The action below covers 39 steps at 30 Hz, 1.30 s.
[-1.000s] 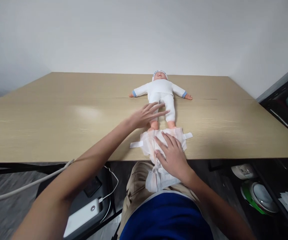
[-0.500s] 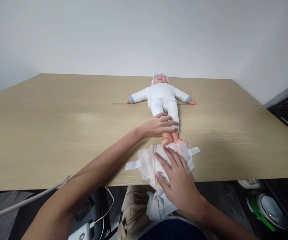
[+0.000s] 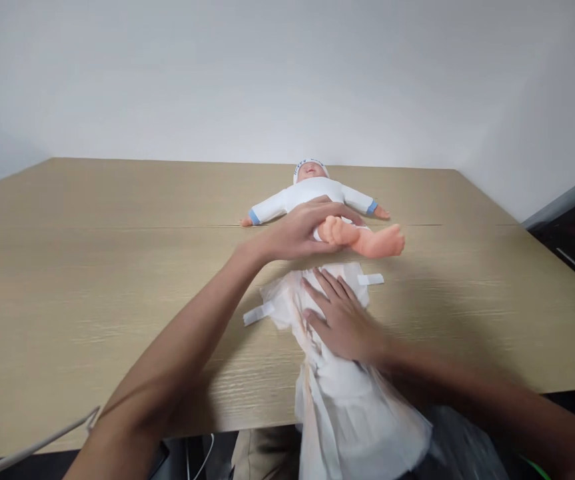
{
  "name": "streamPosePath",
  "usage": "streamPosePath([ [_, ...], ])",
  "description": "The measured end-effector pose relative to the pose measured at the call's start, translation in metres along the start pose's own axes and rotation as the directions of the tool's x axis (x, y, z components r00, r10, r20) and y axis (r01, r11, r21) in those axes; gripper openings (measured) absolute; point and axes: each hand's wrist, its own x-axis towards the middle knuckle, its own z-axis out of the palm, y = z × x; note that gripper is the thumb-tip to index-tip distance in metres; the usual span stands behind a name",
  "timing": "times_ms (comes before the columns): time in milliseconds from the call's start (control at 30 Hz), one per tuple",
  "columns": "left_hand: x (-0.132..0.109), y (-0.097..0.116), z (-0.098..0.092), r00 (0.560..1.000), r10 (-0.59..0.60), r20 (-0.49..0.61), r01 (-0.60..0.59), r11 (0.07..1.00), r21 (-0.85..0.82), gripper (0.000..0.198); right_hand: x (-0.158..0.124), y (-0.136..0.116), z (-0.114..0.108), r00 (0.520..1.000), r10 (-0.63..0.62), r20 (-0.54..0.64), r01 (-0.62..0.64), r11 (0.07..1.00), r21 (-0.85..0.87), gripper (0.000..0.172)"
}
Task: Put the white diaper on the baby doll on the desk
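A baby doll (image 3: 312,191) in a white outfit with blue cuffs and a printed cap lies on its back, head toward the wall. My left hand (image 3: 300,230) is wrapped round its lower legs and holds them raised off the table, bare feet pointing right. Below the feet, an unfolded white diaper (image 3: 352,417) lies with its side tabs spread. Its lower part hangs over the table's near edge. My right hand (image 3: 342,320) rests flat on the diaper's upper part, fingers spread. The left hand hides most of the doll's trousers.
The light wooden table (image 3: 117,280) reaches back to a pale wall (image 3: 217,80). A white cable (image 3: 42,440) crosses at the lower left, near my forearm. Dark furniture (image 3: 572,220) stands beyond the table's right edge.
My left hand has lifted the doll's legs up and away from the diaper. My right hand has slid forward with the diaper, whose lower part has unfolded toward me.
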Motion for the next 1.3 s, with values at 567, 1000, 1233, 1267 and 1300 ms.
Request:
streamPosePath([
  [567, 0.004, 0.002, -0.042, 0.981, -0.168, -0.101, 0.154, 0.979, -0.135, 0.056, 0.158, 0.042, -0.016, 0.991, 0.036, -0.13, -0.048, 0.995, -0.093, 0.062],
  [1000, -0.011, 0.003, -0.04, 0.989, -0.116, -0.091, 0.099, 0.979, -0.179, 0.052, 0.131, 0.069, -0.04, 0.973, -0.061, -0.22, 0.075, 0.996, 0.054, 0.032],
  [1233, -0.027, 0.001, -0.02, 0.988, -0.123, -0.095, 0.107, 0.982, -0.152, 0.042, 0.046, 0.068, -0.068, 0.804, -0.055, -0.592, 0.124, 0.989, 0.077, 0.061],
  [1267, -0.028, 0.001, -0.016, 0.989, -0.113, -0.098, 0.098, 0.984, -0.146, 0.04, 0.043, 0.063, -0.071, 0.769, -0.09, -0.633, 0.178, 0.981, 0.078, 0.068],
  [1300, -0.029, 0.001, -0.011, 0.99, -0.097, -0.103, 0.082, 0.986, -0.143, 0.039, 0.042, 0.058, -0.073, 0.754, -0.134, -0.643, 0.243, 0.967, 0.083, 0.071],
])
